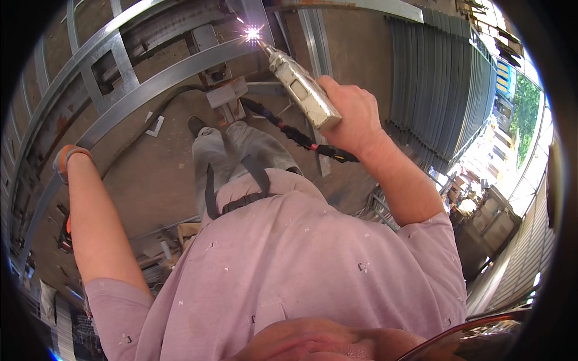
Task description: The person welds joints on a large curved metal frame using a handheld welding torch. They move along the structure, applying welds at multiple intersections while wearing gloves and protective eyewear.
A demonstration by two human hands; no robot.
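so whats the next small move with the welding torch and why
Probably ease the welding torch a little further along the joint on the steel frame. The right hand holds it with the tip at a bright spark, and the gloved left hand braces on the frame, so the posture looks steady.

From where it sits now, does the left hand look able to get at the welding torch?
Probably not without moving. The left hand, gloved, rests on the curved steel frame far out to the person's left, while the welding torch is gripped in the right hand at arm's length.
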